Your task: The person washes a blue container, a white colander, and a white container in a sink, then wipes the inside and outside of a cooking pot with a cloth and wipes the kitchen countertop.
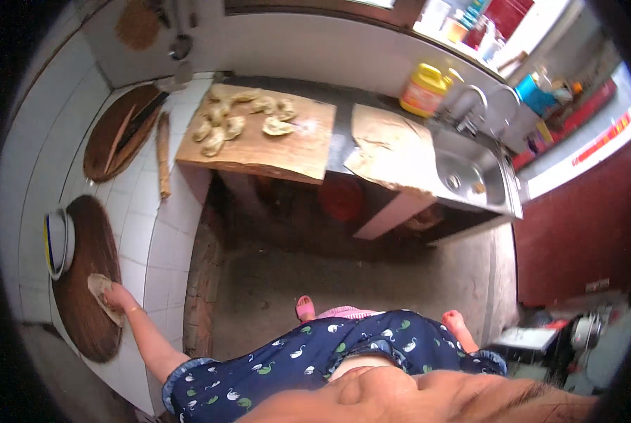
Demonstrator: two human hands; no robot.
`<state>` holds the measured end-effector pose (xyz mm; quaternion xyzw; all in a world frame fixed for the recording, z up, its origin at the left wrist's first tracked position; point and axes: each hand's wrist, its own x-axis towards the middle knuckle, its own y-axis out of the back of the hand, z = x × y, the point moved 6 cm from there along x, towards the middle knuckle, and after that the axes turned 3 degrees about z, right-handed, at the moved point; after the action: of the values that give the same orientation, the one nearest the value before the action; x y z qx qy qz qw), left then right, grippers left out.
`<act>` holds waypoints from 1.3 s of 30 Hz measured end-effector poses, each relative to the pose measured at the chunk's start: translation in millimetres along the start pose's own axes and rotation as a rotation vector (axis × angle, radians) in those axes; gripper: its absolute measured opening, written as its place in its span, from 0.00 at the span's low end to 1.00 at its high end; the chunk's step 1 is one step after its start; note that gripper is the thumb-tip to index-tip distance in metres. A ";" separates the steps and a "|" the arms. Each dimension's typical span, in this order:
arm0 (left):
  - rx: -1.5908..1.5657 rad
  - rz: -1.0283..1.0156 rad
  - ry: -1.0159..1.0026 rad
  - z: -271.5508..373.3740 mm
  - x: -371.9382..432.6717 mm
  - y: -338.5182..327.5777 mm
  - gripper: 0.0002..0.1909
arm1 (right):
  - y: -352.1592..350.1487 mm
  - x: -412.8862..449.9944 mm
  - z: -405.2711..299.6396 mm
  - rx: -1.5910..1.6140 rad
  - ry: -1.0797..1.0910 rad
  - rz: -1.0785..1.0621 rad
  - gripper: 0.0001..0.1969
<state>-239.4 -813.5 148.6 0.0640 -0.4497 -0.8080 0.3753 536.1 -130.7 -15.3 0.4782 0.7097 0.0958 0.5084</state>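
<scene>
My left hand (pixel 115 299) is at the left, over a round brown wooden lid (pixel 90 338) on the white-tiled stove top (pixel 135 232). Its fingers grip a pale, flat piece (pixel 99 285) lying against the lid; whether this is cloth or dough I cannot tell. White bowls (pixel 60 243), one with a yellow and blue rim, stand on the same lid, farther from my body. Out to the right of my body hangs my right hand (pixel 454 320), fingers curled in, with nothing visible in it.
Beyond lies another wooden lid (pixel 101 143), beside a wooden stick (pixel 163 153). Several crescent-shaped dumplings (pixel 233 127) rest on a wooden board (pixel 305 137). Right of it are crumpled cardboard (pixel 392 148), a yellow jug (pixel 425 90) and a steel sink (pixel 468 164). A brick base edge (pixel 201 296) borders the concrete floor (pixel 347 275).
</scene>
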 end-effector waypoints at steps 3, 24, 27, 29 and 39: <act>-0.218 0.067 -0.258 41.9 -49.7 -27.6 0.20 | -2.0 4.3 58.0 0.032 -0.058 -0.042 0.04; -0.188 -2.480 -1.139 169.9 -1157.5 180.8 0.12 | 231.9 32.4 131.5 0.902 0.530 0.073 0.30; 0.140 -2.861 -1.314 116.2 -1237.1 254.4 0.15 | 254.3 38.4 190.8 0.993 0.462 0.205 0.15; 0.334 -2.955 -1.446 102.5 -1271.7 292.6 0.19 | 272.1 43.6 241.1 1.062 0.340 0.275 0.08; 0.317 -2.619 -2.321 20.6 -1437.6 301.4 0.14 | 321.7 15.7 420.4 1.512 0.016 0.904 0.11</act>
<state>937.9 60.4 57.7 0.1736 0.1850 0.1271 0.9589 1064.6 -97.1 -20.5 0.9211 0.3296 -0.2042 -0.0359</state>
